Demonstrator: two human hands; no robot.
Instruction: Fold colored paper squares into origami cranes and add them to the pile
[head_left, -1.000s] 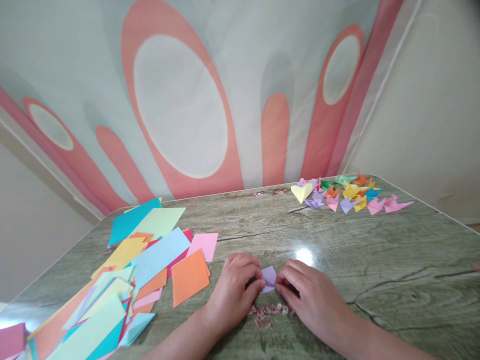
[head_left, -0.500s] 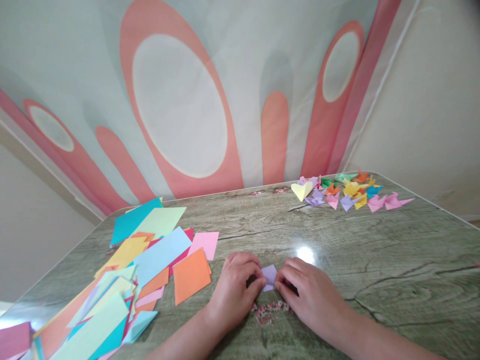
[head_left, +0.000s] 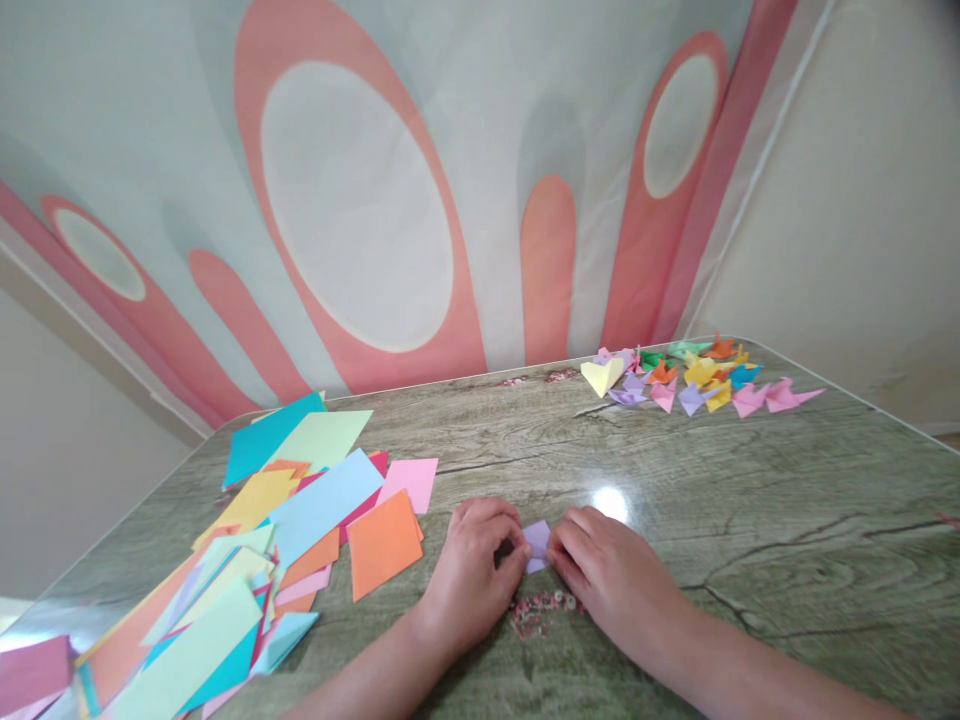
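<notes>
A small folded piece of purple paper (head_left: 535,540) lies low over the table between my hands. My left hand (head_left: 480,560) pinches its left side between thumb and fingers. On the right side, the bent fingers of my right hand (head_left: 611,565) are closed on its edge. My fingertips cover both ends of the paper, so only its middle shows, with a crease across it. A pink and white floral print (head_left: 536,610) on the tabletop sits just below the paper.
Loose coloured paper sheets, among them an orange square (head_left: 386,545) and a light blue strip (head_left: 328,505), overlap on the left of the wooden table (head_left: 787,500). Several small folded paper figures (head_left: 697,375) and a pale yellow folded heart (head_left: 603,376) stand at the back right.
Both hands stay on the purple paper. The right fingers have closed in slightly over its right edge, and the whole view has shifted a little.
</notes>
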